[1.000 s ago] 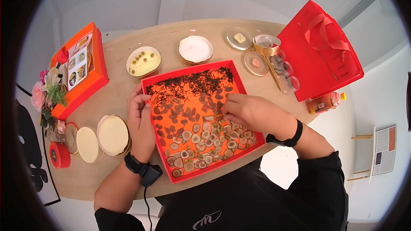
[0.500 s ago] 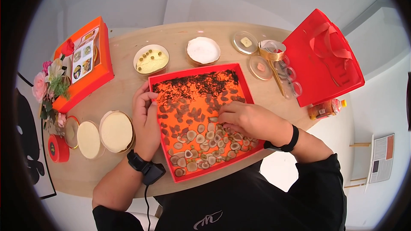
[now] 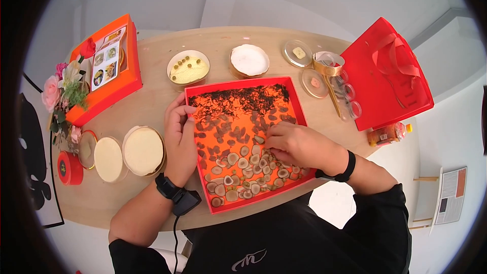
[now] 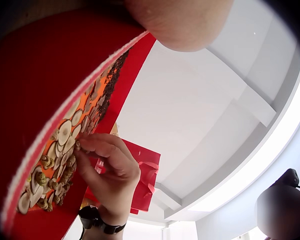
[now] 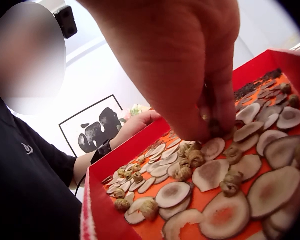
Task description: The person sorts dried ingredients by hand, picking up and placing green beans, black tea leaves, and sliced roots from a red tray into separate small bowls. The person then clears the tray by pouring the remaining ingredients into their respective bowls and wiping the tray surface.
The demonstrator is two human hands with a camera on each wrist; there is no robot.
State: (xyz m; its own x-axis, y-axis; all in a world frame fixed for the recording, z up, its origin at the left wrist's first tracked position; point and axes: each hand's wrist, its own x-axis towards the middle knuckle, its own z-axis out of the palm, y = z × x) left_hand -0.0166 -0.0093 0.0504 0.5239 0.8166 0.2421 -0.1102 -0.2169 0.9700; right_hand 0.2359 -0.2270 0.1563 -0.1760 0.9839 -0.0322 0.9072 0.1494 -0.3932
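Note:
A red box (image 3: 298, 104) with an orange floor lies before me, its contents in bands. Dark shreds (image 3: 253, 100) fill the far end, and small brown slices (image 3: 220, 133) the middle. Pale, dark-rimmed round slices (image 3: 232, 159) mixed with curled greenish-brown balls (image 5: 149, 209) cover the near part. My left hand (image 3: 181, 139) grips the box's left wall, fingertips over the rim. Low over the round slices, my right hand (image 3: 297, 144) pinches one small curled ball (image 4: 78, 145) between thumb and forefinger; the right wrist view shows it partly hidden by the fingers.
Beyond the box stand a bowl of yellow grains with balls on top (image 3: 188, 68) and a bowl of white powder (image 3: 249, 61). Two cream-topped bowls (image 3: 143, 150) stand left, near flowers and an orange box (image 3: 104, 71). Glass dishes (image 3: 314, 82), a red bag (image 3: 388, 76) and a bottle (image 3: 389, 135) are right.
The head view has swung, so the whole table sits further right in it. Relative to the box, my right hand has moved slightly nearer and left. The left hand keeps its grip.

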